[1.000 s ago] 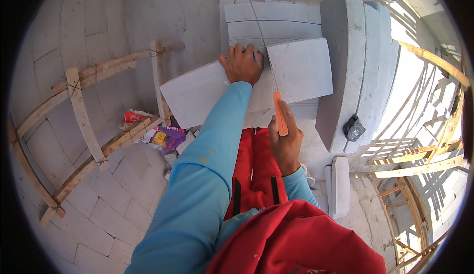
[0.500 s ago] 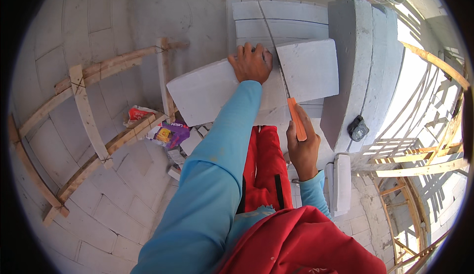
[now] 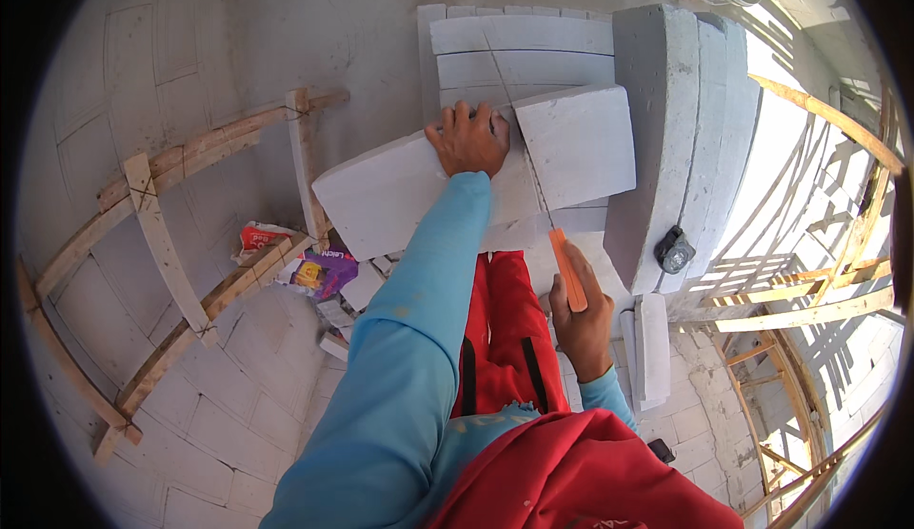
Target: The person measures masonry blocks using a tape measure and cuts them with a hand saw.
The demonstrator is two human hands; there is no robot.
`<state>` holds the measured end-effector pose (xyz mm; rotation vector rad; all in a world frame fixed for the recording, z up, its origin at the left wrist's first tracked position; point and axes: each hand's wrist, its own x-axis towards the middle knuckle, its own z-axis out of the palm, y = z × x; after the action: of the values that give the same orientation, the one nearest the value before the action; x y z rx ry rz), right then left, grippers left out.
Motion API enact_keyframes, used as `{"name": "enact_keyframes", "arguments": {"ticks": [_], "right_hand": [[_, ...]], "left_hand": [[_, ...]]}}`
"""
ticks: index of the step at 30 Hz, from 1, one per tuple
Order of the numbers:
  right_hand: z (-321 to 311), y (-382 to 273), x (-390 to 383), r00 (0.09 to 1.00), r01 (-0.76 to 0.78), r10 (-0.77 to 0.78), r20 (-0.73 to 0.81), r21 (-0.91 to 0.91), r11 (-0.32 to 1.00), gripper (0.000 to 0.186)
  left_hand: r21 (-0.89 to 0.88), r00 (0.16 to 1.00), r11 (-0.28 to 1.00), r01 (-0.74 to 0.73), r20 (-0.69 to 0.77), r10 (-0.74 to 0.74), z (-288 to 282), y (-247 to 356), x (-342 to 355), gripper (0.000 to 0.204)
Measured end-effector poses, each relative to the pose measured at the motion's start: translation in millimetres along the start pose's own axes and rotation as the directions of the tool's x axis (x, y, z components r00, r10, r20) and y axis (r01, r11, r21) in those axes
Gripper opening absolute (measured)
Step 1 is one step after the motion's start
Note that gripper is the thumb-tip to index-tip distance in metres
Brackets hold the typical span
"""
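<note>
From my end I see the right hand (image 3: 583, 324) wrapped around the orange handle (image 3: 568, 270) of a saw (image 3: 538, 186), its blade set in a slanting line across the pale block (image 3: 381, 191). The left hand (image 3: 473, 141) is spread over that block, fingertips at its far edge — thumb just beside the blade. That closeness worries me most: if the saw jumped out of its line, it could nick the thumb. The block lies askew on a stack of blocks (image 3: 524, 38), its left end jutting past them, so heavy pressure there could make it rock. I can't tell how deep the cut goes; a twisted stroke might pinch the blade or chip the edge. No hand steadies the right part — if it broke loose, it could drop.
</note>
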<state>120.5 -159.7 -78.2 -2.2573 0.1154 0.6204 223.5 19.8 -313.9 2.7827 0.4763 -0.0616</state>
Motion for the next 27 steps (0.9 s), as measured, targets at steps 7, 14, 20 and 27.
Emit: {"name": "enact_keyframes", "arguments": {"ticks": [7, 14, 20, 27], "right_hand": [[-34.9, 6.4, -57.2, 0.997, -0.069, 0.069, 0.015, -0.024, 0.997, 0.05], [-14.1, -6.8, -6.1, 0.998, -0.058, 0.059, 0.011, -0.023, 0.998, 0.048], [-46.9, -12.4, -77.8, 0.992, -0.128, 0.128, 0.001, -0.006, 0.992, 0.048], [-3.8, -7.7, 1.7, 0.989, -0.145, 0.144, 0.019, 0.034, 0.989, 0.047]], "left_hand": [[0.035, 0.999, 0.998, -0.043, -0.017, 0.044, 0.2, 10.1, 7.8, 0.012], [0.033, 0.998, 0.999, 0.012, -0.063, -0.01, 8.1, -0.1, -4.5, 0.014], [0.065, 1.0, 0.998, 0.007, -0.003, -0.006, 1.3, 9.1, 2.5, 0.015], [0.032, 0.998, 0.999, 0.002, -0.07, 0.0, 1.4, 1.8, -0.6, 0.014]]}}
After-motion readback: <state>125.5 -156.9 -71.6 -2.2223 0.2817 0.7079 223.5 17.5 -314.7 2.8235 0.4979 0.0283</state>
